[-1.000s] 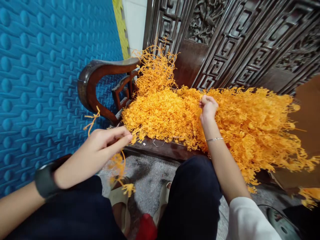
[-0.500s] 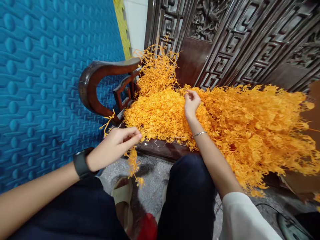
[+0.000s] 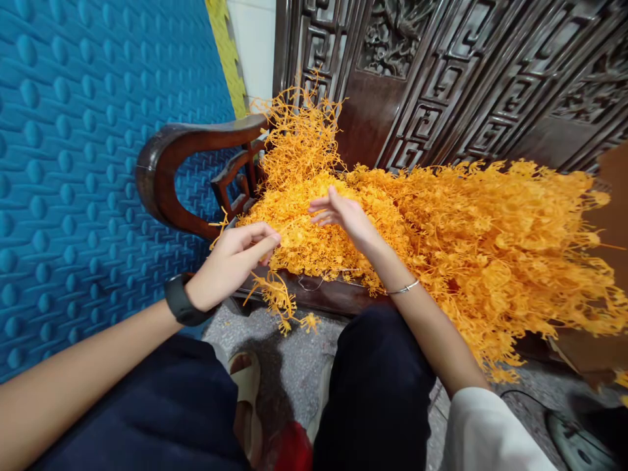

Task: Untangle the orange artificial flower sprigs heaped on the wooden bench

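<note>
Across the far side, one dark carved wooden bench (image 3: 375,111), with one curved armrest (image 3: 152,186) in view at its left end. Farther left, one blue studded mat (image 3: 73,183) with a yellow edging (image 3: 226,52). Piled along the seat, one long heap of orange sprigs (image 3: 481,242), beyond both hands and reaching well to their right. In it, three merging clumps: stringy at far left, dense in the middle, broad at right. Cannot count single sprigs in that tangle. At the right edge, brown cardboard (image 3: 611,248). Near, two dark trouser legs (image 3: 375,386). Between these, one sandal (image 3: 250,386) in clear view. Two hands close together: the right hand (image 3: 347,219) before the middle clump, fingers loosely parted. Cannot tell about contact there. To its left, the left hand (image 3: 240,261), thumb and fingertips pinched on a few orange strands (image 3: 277,297), dangling below the palm. Smallest, one black wristband (image 3: 184,302) and one silver bangle (image 3: 403,288).
</note>
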`<state>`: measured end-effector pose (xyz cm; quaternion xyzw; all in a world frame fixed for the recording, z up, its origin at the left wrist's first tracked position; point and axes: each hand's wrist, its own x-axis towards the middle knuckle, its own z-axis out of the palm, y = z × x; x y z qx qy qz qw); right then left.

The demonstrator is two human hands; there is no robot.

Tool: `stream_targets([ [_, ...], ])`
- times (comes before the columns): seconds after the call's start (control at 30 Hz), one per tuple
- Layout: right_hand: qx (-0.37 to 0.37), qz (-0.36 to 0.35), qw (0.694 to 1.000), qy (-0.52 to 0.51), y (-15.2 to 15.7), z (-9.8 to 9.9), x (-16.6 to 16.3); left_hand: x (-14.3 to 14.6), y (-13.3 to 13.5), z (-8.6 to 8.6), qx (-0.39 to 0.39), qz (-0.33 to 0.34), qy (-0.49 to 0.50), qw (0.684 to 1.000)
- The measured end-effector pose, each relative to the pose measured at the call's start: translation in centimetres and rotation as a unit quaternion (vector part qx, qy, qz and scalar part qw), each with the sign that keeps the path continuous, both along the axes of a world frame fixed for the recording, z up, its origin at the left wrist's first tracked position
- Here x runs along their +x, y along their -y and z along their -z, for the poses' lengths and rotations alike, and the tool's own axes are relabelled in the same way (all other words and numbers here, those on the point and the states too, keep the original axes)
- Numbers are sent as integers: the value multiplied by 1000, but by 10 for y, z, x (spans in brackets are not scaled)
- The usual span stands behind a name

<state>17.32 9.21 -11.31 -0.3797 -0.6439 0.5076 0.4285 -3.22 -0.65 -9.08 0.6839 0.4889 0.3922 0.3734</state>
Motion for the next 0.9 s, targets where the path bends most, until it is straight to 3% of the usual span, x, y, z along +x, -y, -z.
stream_targets([
  [0.1, -95, -149, 984, 11, 24, -1, -19, 0, 1, 0, -4, -11, 11, 1000],
  [0.17, -114, -175, 978, -4, 35, 2, -29, -1, 2, 0, -21, -5, 17, 1000],
  [0.43, -26, -123, 992, -16, 36, 6, -19, -6, 0, 1, -46, 10, 18, 999],
  [0.67, 150, -113, 966, 176, 35, -2, 13, -13, 1, 7, -9, 87, -105, 991],
  [0.9, 171, -61, 963, 199, 35, -3, 11, -8, 7, 8, 20, 93, -152, 984],
])
